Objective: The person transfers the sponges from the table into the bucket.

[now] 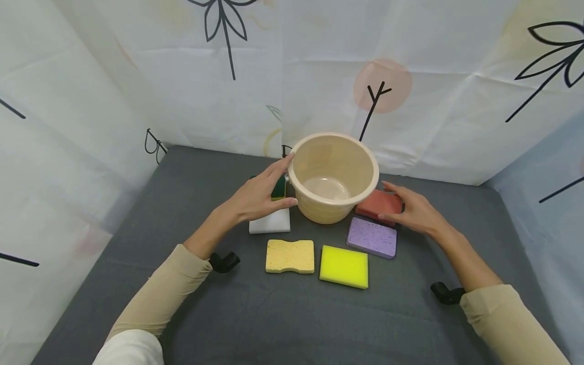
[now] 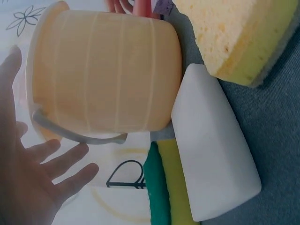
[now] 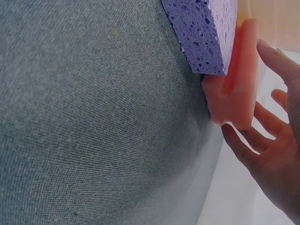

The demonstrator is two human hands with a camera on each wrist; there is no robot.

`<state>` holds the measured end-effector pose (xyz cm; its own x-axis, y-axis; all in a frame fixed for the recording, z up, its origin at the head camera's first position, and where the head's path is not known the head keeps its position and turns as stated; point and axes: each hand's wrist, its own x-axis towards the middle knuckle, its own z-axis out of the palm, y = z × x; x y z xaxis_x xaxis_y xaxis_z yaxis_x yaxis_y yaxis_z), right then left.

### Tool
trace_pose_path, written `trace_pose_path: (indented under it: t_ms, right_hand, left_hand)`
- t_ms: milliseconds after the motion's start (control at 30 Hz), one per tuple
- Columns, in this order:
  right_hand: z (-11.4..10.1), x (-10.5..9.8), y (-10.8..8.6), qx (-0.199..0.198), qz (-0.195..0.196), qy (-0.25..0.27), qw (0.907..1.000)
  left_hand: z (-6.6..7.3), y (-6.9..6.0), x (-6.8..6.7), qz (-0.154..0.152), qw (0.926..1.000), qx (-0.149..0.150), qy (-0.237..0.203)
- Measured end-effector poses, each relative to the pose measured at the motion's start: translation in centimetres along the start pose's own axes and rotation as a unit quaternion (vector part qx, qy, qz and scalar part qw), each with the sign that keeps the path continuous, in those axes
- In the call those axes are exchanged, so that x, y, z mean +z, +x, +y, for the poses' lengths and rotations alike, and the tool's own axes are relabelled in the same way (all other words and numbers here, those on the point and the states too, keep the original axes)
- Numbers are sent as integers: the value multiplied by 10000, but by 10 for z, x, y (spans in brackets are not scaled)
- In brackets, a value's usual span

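Observation:
A cream bucket (image 1: 325,187) stands upright at the back of the grey table, its handle (image 2: 75,133) hanging on the left side. My left hand (image 1: 257,195) is spread beside the bucket's rim; in the left wrist view its fingers look apart from the bucket wall. On the other side, my right hand (image 1: 417,212) reaches round a red sponge (image 1: 378,205), thumb on the near side and fingers beyond it. The right wrist view shows these fingers loosely bent along the red sponge (image 3: 234,101); whether they touch it, I cannot tell.
Around the bucket lie a white sponge (image 1: 270,222), a green and yellow sponge (image 1: 279,188) partly hidden by the left hand, a pale yellow notched sponge (image 1: 290,256), a bright yellow sponge (image 1: 344,266) and a purple sponge (image 1: 371,236). A patterned cloth (image 1: 319,76) hangs behind.

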<state>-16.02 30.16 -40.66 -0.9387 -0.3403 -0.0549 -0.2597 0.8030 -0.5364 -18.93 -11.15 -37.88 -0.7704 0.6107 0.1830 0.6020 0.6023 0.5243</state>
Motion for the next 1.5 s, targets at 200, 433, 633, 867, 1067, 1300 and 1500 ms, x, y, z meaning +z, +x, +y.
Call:
trace_pose_path:
  t_ms: [200,433,633,867,1067,1300,1500]
  right_hand:
    - [-2,2,5,67,-133,-91,9998]
    - [0,5,6,-40,-121,-161,9998]
    - [-2,2,5,-82,-51,-201,9998]
    - [-2,-7,1,-19,-4,-294,9996]
    - [-4,-18,-1,152,-84,-312,9994]
    - [-8,-26,-9,535,37,-97,9985]
    - [-8,-33,-15,671,242,297,9970]
  left_hand:
    - [2,2,4,-14,9997,-197,-155]
    - [8,8,10,-17,9985,-158,-520]
    - [11,14,15,152,9933,-202,-1128]
    - [14,20,18,301,9888,-264,-1436]
    - [15,23,19,526,9847,-455,-1596]
    - [14,27,25,690,9637,-640,-2499]
    - [14,30,28,828,9483,-779,-2964]
